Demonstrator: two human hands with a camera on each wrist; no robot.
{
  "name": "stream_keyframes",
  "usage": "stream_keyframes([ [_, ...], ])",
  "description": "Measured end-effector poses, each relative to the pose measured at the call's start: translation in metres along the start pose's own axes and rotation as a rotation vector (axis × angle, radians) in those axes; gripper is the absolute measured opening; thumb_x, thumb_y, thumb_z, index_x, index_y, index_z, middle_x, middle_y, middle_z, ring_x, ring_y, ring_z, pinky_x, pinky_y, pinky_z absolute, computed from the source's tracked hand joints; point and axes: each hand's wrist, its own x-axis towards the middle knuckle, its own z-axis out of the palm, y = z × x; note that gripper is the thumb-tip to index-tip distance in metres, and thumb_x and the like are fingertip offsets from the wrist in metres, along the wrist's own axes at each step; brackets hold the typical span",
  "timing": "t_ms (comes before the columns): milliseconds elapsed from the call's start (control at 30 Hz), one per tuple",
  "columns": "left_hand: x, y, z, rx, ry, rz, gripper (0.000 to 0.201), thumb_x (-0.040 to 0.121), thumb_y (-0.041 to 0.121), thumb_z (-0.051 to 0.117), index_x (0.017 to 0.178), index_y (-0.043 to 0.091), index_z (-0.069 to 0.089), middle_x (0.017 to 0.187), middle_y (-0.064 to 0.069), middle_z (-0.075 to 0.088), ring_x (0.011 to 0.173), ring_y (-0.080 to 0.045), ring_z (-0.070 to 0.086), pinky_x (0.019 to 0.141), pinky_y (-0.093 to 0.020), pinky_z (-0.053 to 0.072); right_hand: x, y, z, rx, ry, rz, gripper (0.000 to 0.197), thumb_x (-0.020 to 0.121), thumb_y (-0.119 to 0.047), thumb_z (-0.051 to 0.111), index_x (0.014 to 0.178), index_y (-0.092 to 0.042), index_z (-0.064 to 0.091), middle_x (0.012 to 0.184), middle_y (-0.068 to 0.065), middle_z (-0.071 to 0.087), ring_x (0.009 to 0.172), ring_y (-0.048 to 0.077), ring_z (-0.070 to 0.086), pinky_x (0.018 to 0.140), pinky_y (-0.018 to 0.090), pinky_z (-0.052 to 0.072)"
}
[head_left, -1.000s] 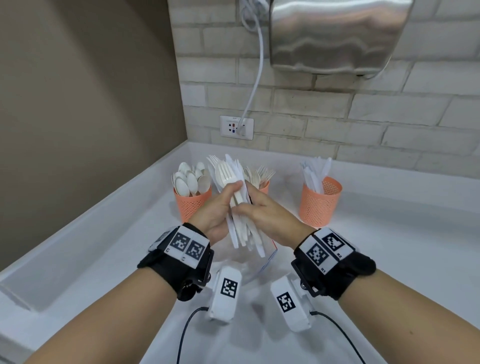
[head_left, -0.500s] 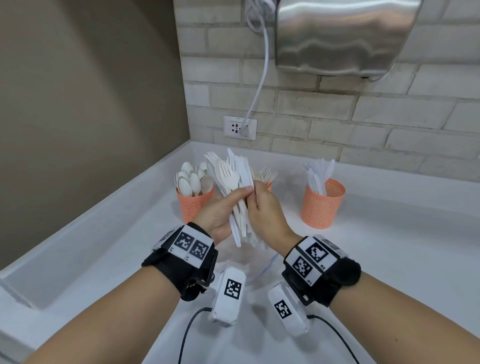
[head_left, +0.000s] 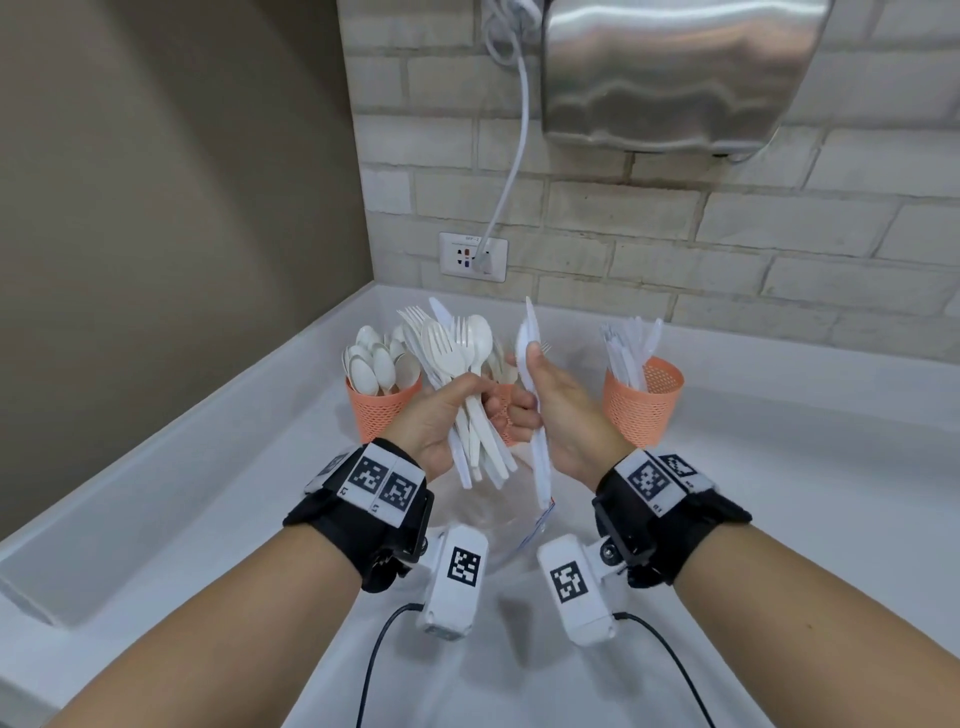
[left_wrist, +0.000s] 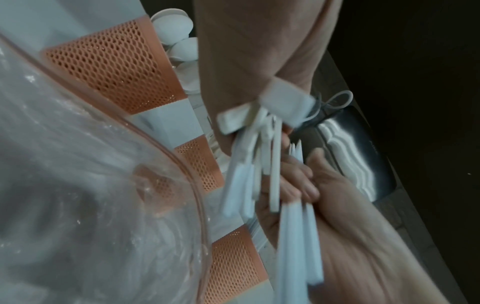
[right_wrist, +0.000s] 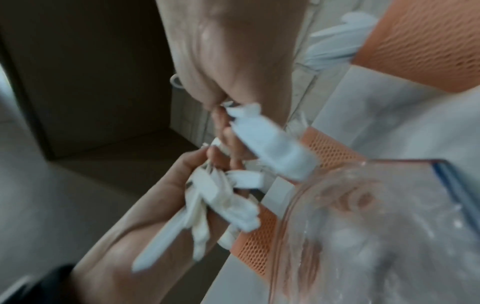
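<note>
My left hand (head_left: 436, 421) grips a fanned bundle of white plastic cutlery (head_left: 457, 358) made of forks, spoons and knives, handles pointing down. Just to its right and apart from it, my right hand (head_left: 566, 415) holds white plastic knives (head_left: 541, 462) upright, blades up. In the left wrist view the bundle's handles (left_wrist: 249, 164) hang in front of the knife handles (left_wrist: 298, 236). The right wrist view shows the knife handles (right_wrist: 272, 148) near the palm and the bundle (right_wrist: 215, 197) in the other hand. Both hands hover over a clear glass bowl (head_left: 519, 540).
Three orange mesh cups stand at the back of the white counter: one with spoons (head_left: 382, 415), a middle one (head_left: 506, 421) mostly hidden by my hands, one with knives (head_left: 644, 405). A steel hand dryer (head_left: 675, 78) and a wall socket (head_left: 472, 257) are on the brick wall.
My right hand has drawn the knives out of the bundle and moved right. The hands, joined on one bundle a second ago, are now apart.
</note>
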Motion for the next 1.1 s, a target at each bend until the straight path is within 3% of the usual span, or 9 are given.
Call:
stream_keyframes([
  [133,0.007,0.001,0.0,-0.049,0.041,-0.009,0.02,0.088,0.013,0.058,0.069,0.01,0.054,0.052,0.0,0.052,0.045,-0.009,0.051,0.061,-0.026,0.049,0.008,-0.003,-0.025,-0.003,-0.033,-0.005,0.021,0.099,-0.026,0.039,0.106,-0.008,0.049,0.047,-0.008,0.042,0.039,0.006,0.039,0.041,0.018,0.037],
  [233,0.009,-0.003,0.008,-0.067,0.017,0.002,0.016,0.089,0.011,0.058,0.073,0.012,0.053,0.051,0.002,0.051,0.041,-0.007,0.049,0.052,-0.022,0.051,0.011,-0.023,-0.047,-0.468,0.12,-0.203,0.02,0.1,-0.024,0.036,0.105,-0.011,0.051,0.056,-0.012,0.048,0.05,0.0,0.047,0.053,0.013,0.04],
  [300,0.011,-0.006,0.014,-0.081,-0.007,-0.003,0.013,0.089,0.009,0.057,0.077,0.011,0.053,0.052,0.002,0.05,0.042,-0.007,0.048,0.051,-0.022,0.05,0.017,-0.042,-0.061,-0.676,0.222,-0.346,0.029,0.1,-0.027,0.036,0.12,-0.011,0.048,0.071,-0.016,0.046,0.061,-0.006,0.044,0.06,0.011,0.038],
  [500,0.023,-0.015,0.025,-0.035,-0.086,-0.033,0.014,0.091,0.015,0.054,0.078,0.012,0.056,0.059,0.001,0.057,0.052,-0.009,0.055,0.056,-0.025,0.053,0.045,-0.065,-0.1,-0.734,0.425,-0.574,0.032,0.1,-0.023,0.036,0.124,-0.004,0.045,0.086,-0.009,0.051,0.078,-0.002,0.049,0.069,0.0,0.039],
  [667,0.031,-0.018,0.023,-0.073,-0.169,-0.043,0.015,0.085,0.017,0.06,0.096,0.01,0.052,0.073,-0.002,0.061,0.062,-0.013,0.061,0.063,-0.031,0.054,0.075,-0.032,-0.14,-0.709,0.538,-0.21,0.038,0.1,-0.028,0.032,0.126,-0.003,0.044,0.11,0.013,0.055,0.108,0.028,0.054,0.091,0.034,0.04],
  [767,0.034,-0.016,0.019,-0.097,-0.19,-0.042,0.032,0.079,0.014,0.059,0.109,0.008,0.049,0.078,-0.002,0.063,0.066,-0.014,0.062,0.066,-0.032,0.054,0.084,-0.021,-0.147,-0.883,0.519,0.109,0.032,0.097,-0.022,0.033,0.109,0.002,0.051,0.107,0.022,0.054,0.115,0.039,0.051,0.085,0.034,0.037],
  [867,0.033,-0.014,0.019,-0.091,-0.186,-0.04,0.019,0.088,0.01,0.052,0.106,0.005,0.051,0.072,-0.002,0.064,0.062,-0.014,0.061,0.063,-0.029,0.055,0.088,-0.027,-0.144,-0.832,0.511,0.153,0.042,0.09,-0.019,0.042,0.125,0.004,0.047,0.126,0.023,0.052,0.119,0.038,0.049,0.094,0.039,0.043],
  [967,0.03,-0.013,0.022,-0.125,-0.179,0.006,0.011,0.091,0.004,0.049,0.1,0.009,0.053,0.062,0.001,0.054,0.047,-0.009,0.052,0.052,-0.024,0.05,0.08,-0.037,-0.129,-0.709,0.641,-0.129,0.061,0.076,-0.019,0.051,0.134,-0.003,0.038,0.135,0.017,0.04,0.124,0.032,0.042,0.103,0.041,0.039],
  [1100,0.03,-0.015,0.023,-0.133,-0.163,0.034,0.015,0.088,-0.002,0.049,0.096,0.01,0.053,0.055,0.005,0.05,0.039,-0.004,0.041,0.044,-0.017,0.043,0.06,-0.042,-0.096,-0.84,0.683,-0.621,0.048,0.073,-0.011,0.055,0.121,-0.006,0.05,0.11,0.007,0.044,0.103,0.017,0.042,0.091,0.022,0.034],
])
